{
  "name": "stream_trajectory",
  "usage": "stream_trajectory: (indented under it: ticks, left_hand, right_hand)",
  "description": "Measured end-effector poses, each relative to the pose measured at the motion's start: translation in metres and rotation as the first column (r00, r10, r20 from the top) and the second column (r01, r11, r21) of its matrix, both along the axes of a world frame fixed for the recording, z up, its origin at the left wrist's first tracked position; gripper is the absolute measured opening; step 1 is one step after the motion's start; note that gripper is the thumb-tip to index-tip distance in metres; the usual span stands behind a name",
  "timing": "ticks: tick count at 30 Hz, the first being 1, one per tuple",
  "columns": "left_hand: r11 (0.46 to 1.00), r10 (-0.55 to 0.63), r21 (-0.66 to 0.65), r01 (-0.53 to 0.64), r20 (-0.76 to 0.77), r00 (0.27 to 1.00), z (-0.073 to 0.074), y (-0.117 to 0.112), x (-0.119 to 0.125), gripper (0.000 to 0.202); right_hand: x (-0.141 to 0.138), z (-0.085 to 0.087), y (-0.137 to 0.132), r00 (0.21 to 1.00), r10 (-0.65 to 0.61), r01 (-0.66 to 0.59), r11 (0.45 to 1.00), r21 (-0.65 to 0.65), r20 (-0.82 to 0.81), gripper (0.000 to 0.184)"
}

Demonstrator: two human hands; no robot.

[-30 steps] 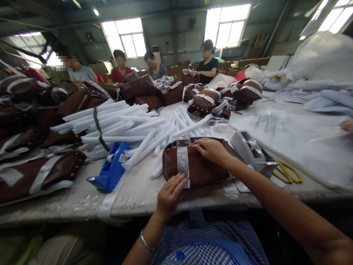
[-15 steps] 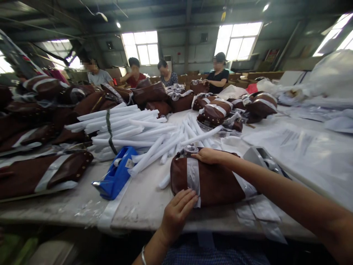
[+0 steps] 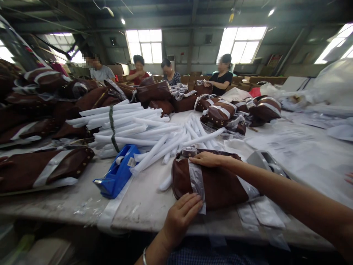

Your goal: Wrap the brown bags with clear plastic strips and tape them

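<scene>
A brown handbag (image 3: 220, 187) lies on its side on the table in front of me, with a whitish plastic strip (image 3: 196, 176) wrapped across its left part. My left hand (image 3: 183, 217) is closed at the bag's near edge, fingers together and pressed on the strip near its loose end; its thumb is hidden. On the far upper edge of the bag rests my right hand (image 3: 206, 160), thumb over the strip and other fingers mostly hidden behind the bag. Some wrapped hardware (image 3: 189, 151) shows beside the right thumb.
A blue tape dispenser (image 3: 117, 171) stands left, a grey dispenser (image 3: 266, 162) right. White rolled tubes (image 3: 121, 125) lie beyond. Brown bags (image 3: 154, 92) are piled left and behind. Flat plastic pouches (image 3: 264, 211) lie at the near edge. Several co-workers (image 3: 220, 77) sit across; another person's hand (image 3: 349, 178) shows right.
The strip's loose end now hangs further past my left fingertips, and the bag is tilted slightly. Both hands stay on the bag. Another person's hand has appeared at the right edge.
</scene>
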State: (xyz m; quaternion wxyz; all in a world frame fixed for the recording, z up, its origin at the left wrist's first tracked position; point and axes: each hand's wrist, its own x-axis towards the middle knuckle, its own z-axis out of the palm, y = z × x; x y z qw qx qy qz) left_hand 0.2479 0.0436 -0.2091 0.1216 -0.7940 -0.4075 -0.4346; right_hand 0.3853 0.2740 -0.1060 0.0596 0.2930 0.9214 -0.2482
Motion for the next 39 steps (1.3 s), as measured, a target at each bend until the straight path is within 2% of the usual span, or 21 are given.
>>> stream_trajectory:
  ticks: [3,6,8,10,13,16,19,22,25,27,29,31,34,39]
  left_hand:
    - [1.0,0.01,0.002,-0.01,-0.01,1.0,0.0,-0.002,0.0,0.031]
    - [1.0,0.03,0.008,-0.029,-0.026,0.999,0.0,-0.004,0.001,0.031]
    - [0.999,0.037,0.012,-0.036,-0.033,0.999,0.0,-0.005,0.002,0.032]
    - [0.999,0.04,0.013,-0.039,-0.034,0.999,-0.001,-0.006,0.002,0.032]
    - [0.999,0.045,0.019,-0.044,-0.043,0.998,-0.003,-0.005,0.003,0.032]
    - [0.998,0.06,0.031,-0.059,-0.049,0.997,-0.004,-0.005,0.003,0.032]
    - [0.997,0.069,0.033,-0.067,-0.054,0.996,-0.002,-0.006,0.003,0.034]
    - [0.998,0.065,0.017,-0.065,-0.057,0.996,-0.001,-0.006,0.003,0.036]
    - [0.998,0.059,-0.034,-0.061,-0.048,0.997,0.0,-0.005,0.002,0.041]
    - [0.996,0.059,-0.061,-0.062,-0.045,0.997,0.002,-0.004,0.002,0.043]
    - [0.996,0.062,-0.062,-0.065,-0.053,0.997,0.006,-0.003,0.001,0.045]
    - [0.996,0.07,-0.044,-0.073,-0.064,0.995,0.01,-0.002,0.0,0.046]
    - [0.996,0.083,-0.018,-0.085,-0.084,0.993,0.018,-0.002,-0.003,0.046]
    - [0.996,0.089,0.005,-0.089,-0.094,0.992,0.022,-0.003,-0.007,0.047]
  right_hand:
    - [-0.005,0.005,-0.01,1.0,-0.018,0.018,0.999,0.028,-0.023,0.069]
    - [-0.008,0.006,-0.029,0.995,-0.014,0.022,0.995,0.092,-0.094,0.052]
    - [-0.006,0.003,-0.045,0.978,0.073,-0.04,0.985,0.169,-0.197,0.042]
    - [-0.003,-0.001,-0.061,0.943,0.175,-0.092,0.955,0.283,-0.284,0.042]
    - [0.009,-0.003,-0.083,0.906,0.246,-0.093,0.909,0.405,-0.344,0.033]
    - [0.031,0.0,-0.106,0.87,0.27,-0.107,0.92,0.377,-0.413,0.023]
    - [0.066,-0.004,-0.133,0.816,0.178,-0.01,0.956,0.294,-0.55,0.024]
    - [0.106,-0.026,-0.164,0.785,0.112,0.039,0.973,0.23,-0.61,0.033]
    - [0.135,-0.063,-0.193,0.853,0.164,-0.042,0.968,0.248,-0.495,0.066]
    - [0.143,-0.089,-0.205,0.89,0.184,-0.055,0.951,0.303,-0.416,0.076]
    - [0.143,-0.11,-0.21,0.888,0.177,-0.005,0.927,0.376,-0.425,0.062]
    - [0.134,-0.12,-0.21,0.843,0.187,0.074,0.889,0.453,-0.505,0.045]
    - [0.112,-0.121,-0.211,0.746,0.24,0.158,0.842,0.516,-0.621,0.032]
    - [0.068,-0.116,-0.226,0.629,0.326,0.146,0.842,0.519,-0.706,0.025]
